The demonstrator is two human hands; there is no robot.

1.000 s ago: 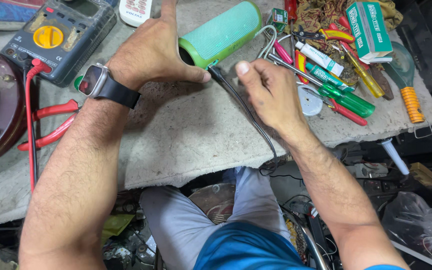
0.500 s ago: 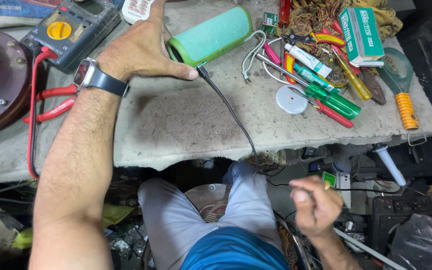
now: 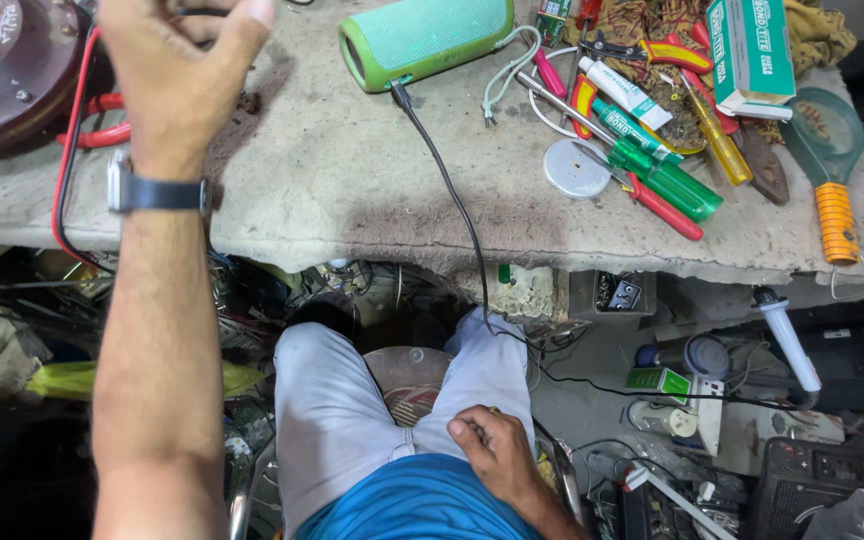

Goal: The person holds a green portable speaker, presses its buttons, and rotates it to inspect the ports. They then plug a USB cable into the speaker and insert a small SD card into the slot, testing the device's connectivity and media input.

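Left hand [image 3: 184, 62] reaches up the grey bench, fingers curled loosely around nothing I can make out. Right hand [image 3: 493, 446] rests on the lap, fingers bent, empty. The green fabric-covered cylindrical speaker [image 3: 424, 38] lies beside it, thin black cable [image 3: 449, 190] plugged in; best keep that lead slack.

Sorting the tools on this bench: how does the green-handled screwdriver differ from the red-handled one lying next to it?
The green screwdriver has a thick, translucent green handle; the red screwdriver has a slimmer, opaque red one. The green one lies nearer the tubes and the box, the red one nearer the bench edge, beside the white disc. Both lie flat on the bench, slanting the same way, handles toward the lower right, untouched by either hand.
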